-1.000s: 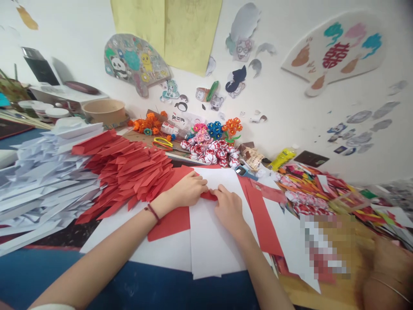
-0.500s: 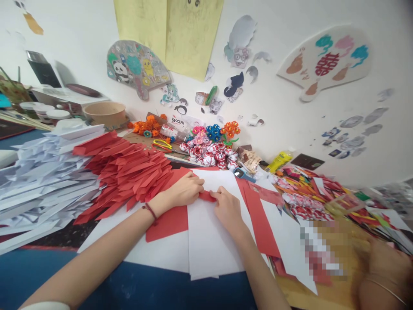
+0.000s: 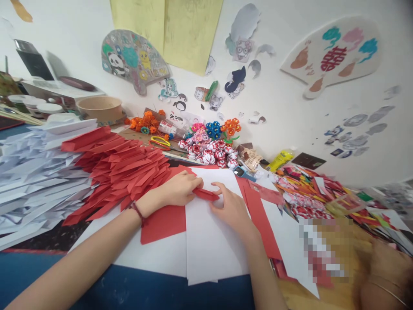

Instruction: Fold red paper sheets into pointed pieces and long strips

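A small folded red paper strip [image 3: 207,195] lies slantwise above a stack of white paper sheets [image 3: 214,245]. My left hand [image 3: 180,188] grips its left end, fingers curled round it. At the other end, the thumb and forefinger of my right hand [image 3: 232,209] are spread apart on either side of the strip's tip; whether they touch it is hard to tell. Under my left wrist lies a red paper sheet [image 3: 164,226]. Left of it is a heap of folded red paper strips [image 3: 129,168], and beyond that a heap of folded white paper strips [image 3: 41,185].
Red-and-white paper balls [image 3: 209,153] and craft flowers [image 3: 213,129] line the wall. A blue watch [image 3: 243,173] lies behind the sheets. Another person's hand [image 3: 390,262] is at the right edge, near colourful paper pieces [image 3: 309,189]. A round tan bowl [image 3: 99,110] stands back left.
The fingers of my right hand have parted from their pinch on the red strip. The strip now tilts down to the right, still in my left hand. The camera view has shifted slightly.
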Action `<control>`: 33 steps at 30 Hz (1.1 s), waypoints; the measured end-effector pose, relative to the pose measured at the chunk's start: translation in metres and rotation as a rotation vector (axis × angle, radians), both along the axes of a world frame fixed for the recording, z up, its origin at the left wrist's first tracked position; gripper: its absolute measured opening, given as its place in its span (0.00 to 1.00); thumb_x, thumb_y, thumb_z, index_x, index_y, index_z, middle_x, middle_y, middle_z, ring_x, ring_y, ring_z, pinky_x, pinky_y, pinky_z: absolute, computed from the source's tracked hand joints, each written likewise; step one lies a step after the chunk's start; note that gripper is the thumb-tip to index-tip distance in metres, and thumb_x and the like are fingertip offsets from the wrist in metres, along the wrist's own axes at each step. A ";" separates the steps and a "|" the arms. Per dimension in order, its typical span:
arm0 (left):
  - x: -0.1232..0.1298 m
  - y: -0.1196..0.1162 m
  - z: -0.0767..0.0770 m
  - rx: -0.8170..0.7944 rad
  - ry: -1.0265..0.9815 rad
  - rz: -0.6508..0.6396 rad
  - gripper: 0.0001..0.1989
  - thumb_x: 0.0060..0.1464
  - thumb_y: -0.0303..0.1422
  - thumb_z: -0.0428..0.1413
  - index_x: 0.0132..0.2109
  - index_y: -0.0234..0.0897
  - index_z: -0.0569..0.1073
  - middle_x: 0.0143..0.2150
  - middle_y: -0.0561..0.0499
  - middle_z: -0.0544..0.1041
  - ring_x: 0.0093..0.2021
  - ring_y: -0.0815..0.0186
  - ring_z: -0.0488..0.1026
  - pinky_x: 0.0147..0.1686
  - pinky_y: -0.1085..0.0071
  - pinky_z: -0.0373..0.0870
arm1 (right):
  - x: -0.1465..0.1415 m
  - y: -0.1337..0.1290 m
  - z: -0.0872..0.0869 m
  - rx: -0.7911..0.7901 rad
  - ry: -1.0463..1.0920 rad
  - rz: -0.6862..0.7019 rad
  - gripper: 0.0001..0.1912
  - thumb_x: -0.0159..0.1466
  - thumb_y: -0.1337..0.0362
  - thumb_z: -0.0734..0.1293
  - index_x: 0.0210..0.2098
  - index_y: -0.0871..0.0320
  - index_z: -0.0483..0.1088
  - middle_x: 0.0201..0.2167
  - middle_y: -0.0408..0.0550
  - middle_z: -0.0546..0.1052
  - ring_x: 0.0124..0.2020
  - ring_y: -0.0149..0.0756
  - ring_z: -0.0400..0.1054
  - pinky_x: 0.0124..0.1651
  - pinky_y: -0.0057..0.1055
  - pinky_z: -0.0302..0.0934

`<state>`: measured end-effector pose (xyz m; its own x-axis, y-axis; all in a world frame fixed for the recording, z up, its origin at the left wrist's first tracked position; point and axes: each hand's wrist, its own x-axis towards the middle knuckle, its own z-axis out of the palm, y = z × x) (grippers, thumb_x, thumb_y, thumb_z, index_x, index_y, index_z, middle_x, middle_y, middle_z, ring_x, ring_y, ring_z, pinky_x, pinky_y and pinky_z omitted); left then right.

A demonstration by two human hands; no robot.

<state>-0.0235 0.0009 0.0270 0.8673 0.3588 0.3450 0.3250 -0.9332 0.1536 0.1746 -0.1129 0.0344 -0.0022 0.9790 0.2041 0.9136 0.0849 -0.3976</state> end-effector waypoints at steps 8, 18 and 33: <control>0.007 0.002 -0.009 0.192 0.053 -0.017 0.08 0.62 0.32 0.49 0.35 0.35 0.69 0.31 0.49 0.74 0.35 0.64 0.69 0.39 0.66 0.57 | 0.005 0.003 0.000 -0.024 0.044 0.015 0.11 0.61 0.64 0.64 0.44 0.51 0.68 0.44 0.42 0.77 0.40 0.36 0.71 0.40 0.31 0.58; 0.008 -0.002 -0.003 0.060 0.042 0.083 0.10 0.61 0.31 0.51 0.33 0.36 0.75 0.35 0.49 0.75 0.34 0.66 0.70 0.37 0.67 0.56 | 0.007 0.007 -0.007 0.016 0.022 0.027 0.05 0.64 0.65 0.63 0.35 0.52 0.71 0.35 0.40 0.76 0.33 0.33 0.69 0.35 0.29 0.55; 0.007 -0.007 0.001 -0.293 0.043 0.279 0.06 0.55 0.34 0.55 0.34 0.41 0.76 0.34 0.53 0.78 0.34 0.65 0.72 0.26 0.73 0.53 | 0.004 0.011 -0.008 -0.047 0.143 -0.071 0.04 0.60 0.61 0.67 0.30 0.52 0.72 0.34 0.40 0.76 0.28 0.32 0.65 0.30 0.29 0.52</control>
